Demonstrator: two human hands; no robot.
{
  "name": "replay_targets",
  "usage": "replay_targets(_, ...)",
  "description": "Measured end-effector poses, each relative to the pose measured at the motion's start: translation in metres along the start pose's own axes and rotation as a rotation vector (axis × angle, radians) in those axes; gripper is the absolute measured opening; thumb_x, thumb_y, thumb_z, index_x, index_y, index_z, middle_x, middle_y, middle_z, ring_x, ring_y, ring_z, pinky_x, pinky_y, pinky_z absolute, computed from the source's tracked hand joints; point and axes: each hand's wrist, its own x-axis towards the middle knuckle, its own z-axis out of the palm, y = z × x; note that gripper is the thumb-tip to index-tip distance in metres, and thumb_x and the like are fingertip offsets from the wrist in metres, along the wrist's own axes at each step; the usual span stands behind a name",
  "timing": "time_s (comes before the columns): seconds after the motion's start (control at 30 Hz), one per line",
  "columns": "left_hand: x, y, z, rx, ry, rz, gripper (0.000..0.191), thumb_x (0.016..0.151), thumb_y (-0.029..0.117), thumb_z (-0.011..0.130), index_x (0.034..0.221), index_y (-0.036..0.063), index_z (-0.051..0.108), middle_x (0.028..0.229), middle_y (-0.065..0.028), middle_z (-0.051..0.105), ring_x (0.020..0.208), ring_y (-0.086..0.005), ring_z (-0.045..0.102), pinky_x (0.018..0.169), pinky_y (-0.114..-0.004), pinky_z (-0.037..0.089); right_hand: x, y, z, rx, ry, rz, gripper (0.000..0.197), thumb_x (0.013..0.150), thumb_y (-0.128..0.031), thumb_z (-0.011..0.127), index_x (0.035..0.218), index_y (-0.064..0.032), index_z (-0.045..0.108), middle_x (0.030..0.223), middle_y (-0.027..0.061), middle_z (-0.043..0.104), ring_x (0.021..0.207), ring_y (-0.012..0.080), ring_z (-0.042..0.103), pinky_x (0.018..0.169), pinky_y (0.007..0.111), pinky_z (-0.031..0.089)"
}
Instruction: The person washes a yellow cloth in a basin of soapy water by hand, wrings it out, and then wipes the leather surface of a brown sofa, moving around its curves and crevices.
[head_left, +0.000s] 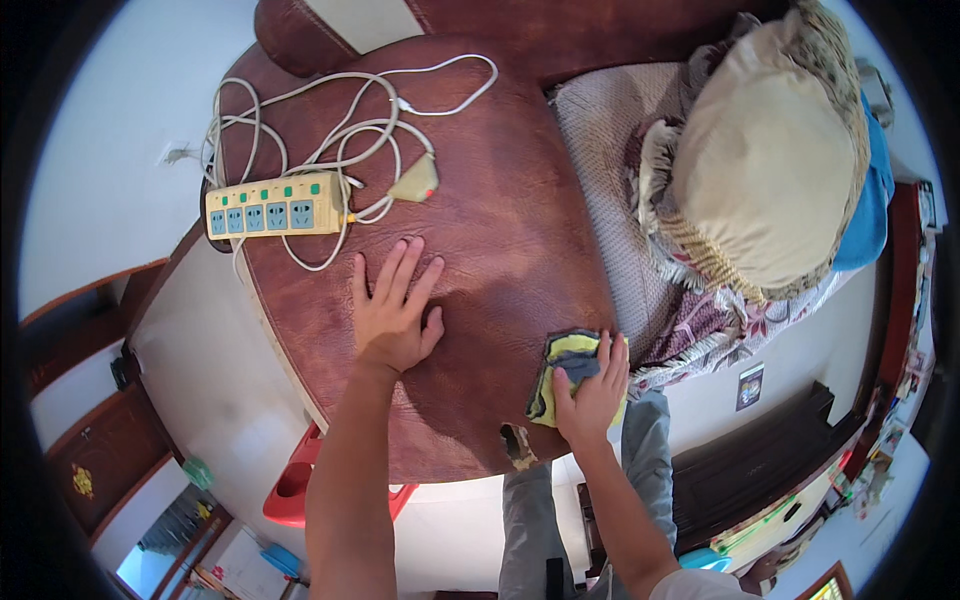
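A brown leather sofa armrest (480, 247) spreads out below me. Flat on its surface lies my left hand (394, 311), empty, with the fingers spread. My right hand (596, 394) grips a folded yellow and grey cloth (551, 371) against the armrest's front right edge. Just below that cloth, the leather has a torn patch (517, 446). Beyond my left fingertips sits a cream power strip (322, 214) with several sockets and green switches. Its white cable (386, 142) lies in loose coils, next to a beige plug (416, 180) with a red light.
On the woven seat cover (592, 142) rests a large beige cushion (765, 157). A fringed patterned cloth (697, 330) hangs at the seat's front. Under the armrest's near edge stands a red plastic stool (292, 487). A dark wooden table (750, 465) is at right.
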Motion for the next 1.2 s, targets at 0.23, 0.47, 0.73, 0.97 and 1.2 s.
replay_targets(0.23, 0.002, -0.007, -0.002, -0.124, 0.055, -0.002, 0.057, 0.078, 0.029, 0.063, 0.134, 0.0179, 0.060, 0.152, -0.0095, 0.046, 0.141, -0.0268, 0.042, 0.117, -0.064, 0.022, 0.139, -0.087, 0.026, -0.025, 0.145, -0.249, 0.087, 0.086, -0.050, 0.066, 0.152, -0.0033, 0.035, 0.155, 0.0250, 0.035, 0.143, 0.0454, 0.032, 0.118, 0.054, 0.023)
replay_targets(0.47, 0.001, -0.015, -0.004, -0.198, 0.081, -0.039, 0.055, 0.078, 0.033, 0.064, 0.132, 0.0232, 0.063, 0.150, -0.0051, 0.050, 0.140, -0.0226, 0.044, 0.118, -0.062, 0.021, 0.267, -0.149, 0.052, 0.026, 0.140, -0.261, 0.083, 0.092, -0.055, 0.056, 0.152, -0.0025, 0.035, 0.151, 0.0313, 0.038, 0.139, 0.0472, 0.036, 0.116, 0.052, 0.028)
replay_targets(0.73, 0.000, -0.017, -0.003, -0.265, 0.084, -0.059, 0.055, 0.078, 0.031, 0.067, 0.133, 0.0251, 0.063, 0.151, -0.0008, 0.050, 0.141, -0.0178, 0.044, 0.120, -0.058, 0.021, 0.354, -0.254, 0.078, -0.136, 0.320, -0.266, 0.098, 0.090, -0.073, 0.045, 0.151, 0.0021, 0.032, 0.154, 0.0321, 0.033, 0.142, 0.0498, 0.031, 0.118, 0.057, 0.022)
replay_targets(0.97, -0.001, -0.015, 0.000, -0.212, 0.085, -0.043, 0.054, 0.079, 0.033, 0.063, 0.133, 0.0242, 0.062, 0.151, -0.0037, 0.049, 0.141, -0.0205, 0.044, 0.120, -0.058, 0.019, 0.322, -0.220, 0.071, -0.044, 0.280, -0.385, 0.093, 0.088, -0.070, 0.052, 0.153, -0.0052, 0.035, 0.155, 0.0288, 0.033, 0.145, 0.0478, 0.028, 0.120, 0.056, 0.019)
replay_targets(1.2, 0.001, -0.011, -0.001, -0.154, 0.111, -0.010, 0.056, 0.080, 0.033, 0.064, 0.135, 0.0218, 0.059, 0.152, -0.0040, 0.047, 0.141, -0.0208, 0.042, 0.120, -0.058, 0.019, 0.208, -0.134, 0.041, 0.001, 0.201, -0.313, 0.086, 0.088, -0.058, 0.061, 0.151, -0.0041, 0.039, 0.155, 0.0270, 0.034, 0.145, 0.0442, 0.031, 0.120, 0.053, 0.021)
